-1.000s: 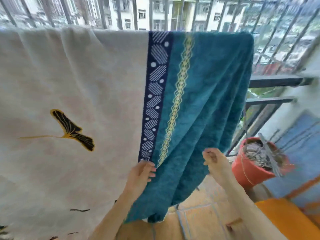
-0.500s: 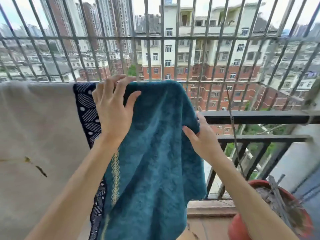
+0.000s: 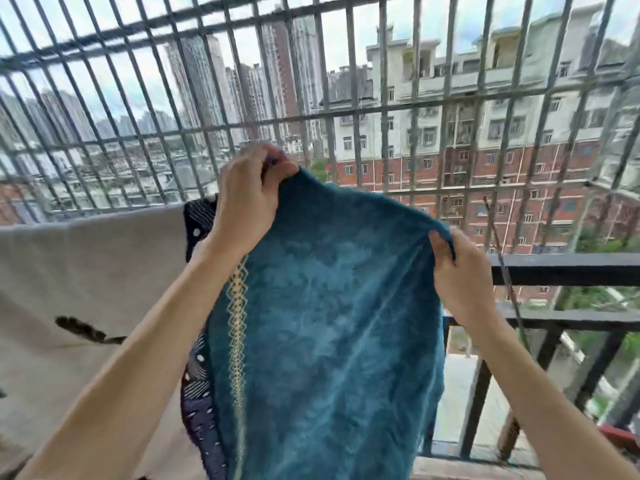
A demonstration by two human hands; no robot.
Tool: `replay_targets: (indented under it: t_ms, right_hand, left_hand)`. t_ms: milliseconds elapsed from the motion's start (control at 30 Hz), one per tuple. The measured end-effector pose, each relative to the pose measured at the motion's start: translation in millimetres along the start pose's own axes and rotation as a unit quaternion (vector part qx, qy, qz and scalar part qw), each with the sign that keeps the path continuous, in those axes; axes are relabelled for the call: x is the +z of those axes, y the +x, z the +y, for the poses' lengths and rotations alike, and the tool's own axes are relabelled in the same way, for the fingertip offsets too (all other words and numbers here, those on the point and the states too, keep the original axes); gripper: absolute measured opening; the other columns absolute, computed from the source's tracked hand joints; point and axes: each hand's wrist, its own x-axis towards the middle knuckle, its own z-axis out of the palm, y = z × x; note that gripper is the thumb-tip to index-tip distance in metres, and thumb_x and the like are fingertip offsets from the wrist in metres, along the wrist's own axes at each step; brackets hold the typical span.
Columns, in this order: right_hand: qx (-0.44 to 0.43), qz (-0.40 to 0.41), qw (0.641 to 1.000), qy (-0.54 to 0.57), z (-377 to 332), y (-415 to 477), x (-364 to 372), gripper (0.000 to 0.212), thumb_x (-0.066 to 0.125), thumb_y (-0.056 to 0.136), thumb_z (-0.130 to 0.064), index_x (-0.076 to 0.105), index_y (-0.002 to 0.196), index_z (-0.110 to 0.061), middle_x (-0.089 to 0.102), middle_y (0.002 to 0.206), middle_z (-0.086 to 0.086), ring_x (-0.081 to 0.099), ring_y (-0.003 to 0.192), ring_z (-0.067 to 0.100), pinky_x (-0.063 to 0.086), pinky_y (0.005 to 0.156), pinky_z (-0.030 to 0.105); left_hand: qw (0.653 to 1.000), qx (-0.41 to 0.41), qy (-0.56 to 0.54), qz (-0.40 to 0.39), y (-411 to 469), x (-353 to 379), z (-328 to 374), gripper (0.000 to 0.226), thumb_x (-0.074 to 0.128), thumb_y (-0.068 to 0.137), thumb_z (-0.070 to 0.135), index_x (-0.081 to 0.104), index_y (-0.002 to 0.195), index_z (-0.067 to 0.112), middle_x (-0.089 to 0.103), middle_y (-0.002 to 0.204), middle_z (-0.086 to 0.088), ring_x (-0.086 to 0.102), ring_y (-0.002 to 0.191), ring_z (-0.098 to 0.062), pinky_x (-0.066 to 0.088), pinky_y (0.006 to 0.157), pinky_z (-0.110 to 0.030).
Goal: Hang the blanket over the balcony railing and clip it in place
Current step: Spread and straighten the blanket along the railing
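The blanket has a teal end with a yellow zigzag stripe and a navy patterned band, and a cream part draped over the black balcony railing on the left. My left hand pinches the teal end's top edge and holds it lifted above the rail. My right hand grips the teal edge on the right, level with the rail. A small dark blue bit shows at my left fingertips; I cannot tell what it is. No clip is clearly visible.
A grey metal security grille rises behind the railing, with buildings beyond. A thin stick leans by the rail on the right. The rim of a red pot shows at the lower right edge.
Both hands rose from the blanket's lower hem to its top. The teal end, lying over the rail half a second ago, is now gripped and lifted above it.
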Motion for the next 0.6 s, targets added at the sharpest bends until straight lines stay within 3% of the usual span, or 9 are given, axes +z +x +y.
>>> replay_targets:
  t_ms: [67, 200, 300, 367, 500, 600]
  right_hand:
    - [0.004, 0.045, 0.999, 0.009, 9.2, 17.5, -24.5, 0.024, 0.043, 0.102, -0.027, 0.056, 0.086, -0.015, 0.055, 0.070, -0.002, 0.050, 0.067, 0.023, 0.039, 0.061, 0.035]
    - [0.044, 0.102, 0.994, -0.007, 34.4, 34.0, -72.6, 0.028, 0.042, 0.102, -0.032, 0.061, 0.098, -0.012, 0.056, 0.076, 0.002, 0.051, 0.075, 0.025, 0.035, 0.067, 0.034]
    - [0.097, 0.050, 0.992, -0.064, 67.0, 14.7, -88.6, 0.038, 0.044, 0.098, -0.037, 0.063, 0.097, -0.004, 0.057, 0.081, 0.018, 0.051, 0.079, 0.033, 0.028, 0.067, 0.034]
    - [0.121, -0.017, 0.988, -0.095, 93.0, -9.1, -87.1, 0.044, 0.041, 0.089, -0.043, 0.063, 0.090, -0.005, 0.057, 0.078, 0.020, 0.053, 0.079, 0.036, 0.030, 0.065, 0.036]
    - [0.171, -0.122, 0.974, -0.089, 126.1, -52.8, -66.3, 0.033, 0.047, 0.093, -0.041, 0.063, 0.085, -0.014, 0.060, 0.071, 0.006, 0.059, 0.076, 0.033, 0.041, 0.067, 0.039]
    - [0.190, -0.160, 0.967, -0.052, 129.4, -68.9, -48.0, 0.007, 0.055, 0.095, -0.022, 0.061, 0.093, -0.025, 0.065, 0.075, -0.002, 0.065, 0.069, 0.019, 0.046, 0.061, 0.029]
  left_hand:
    - [0.999, 0.020, -0.027, 0.015, 24.9, 10.0, 25.4, 0.014, 0.058, 0.097, 0.025, 0.065, 0.095, 0.013, 0.059, 0.087, 0.010, 0.051, 0.074, 0.002, 0.038, 0.073, -0.005]
    - [0.997, 0.061, -0.047, -0.026, 61.0, 43.4, 62.5, 0.014, 0.065, 0.091, 0.026, 0.070, 0.093, 0.012, 0.057, 0.077, 0.018, 0.051, 0.073, 0.013, 0.041, 0.075, -0.005]
    - [0.976, 0.084, 0.002, -0.201, 56.9, 75.6, 60.8, 0.016, 0.071, 0.087, 0.027, 0.072, 0.093, 0.011, 0.059, 0.076, 0.016, 0.056, 0.072, 0.009, 0.051, 0.079, -0.016]
    - [0.952, 0.082, 0.042, -0.292, 45.1, 87.0, 50.7, 0.020, 0.073, 0.083, 0.032, 0.072, 0.089, 0.014, 0.065, 0.078, 0.012, 0.063, 0.071, 0.000, 0.057, 0.077, -0.024]
    - [0.954, 0.052, 0.057, -0.289, 35.0, 69.0, 45.8, 0.026, 0.069, 0.086, 0.036, 0.071, 0.094, 0.011, 0.062, 0.075, 0.014, 0.060, 0.066, 0.006, 0.051, 0.065, -0.012]
    - [0.959, 0.033, 0.062, -0.274, 27.6, 44.3, 40.6, 0.037, 0.058, 0.089, 0.046, 0.069, 0.095, 0.011, 0.065, 0.080, 0.008, 0.063, 0.070, -0.001, 0.049, 0.070, -0.016]
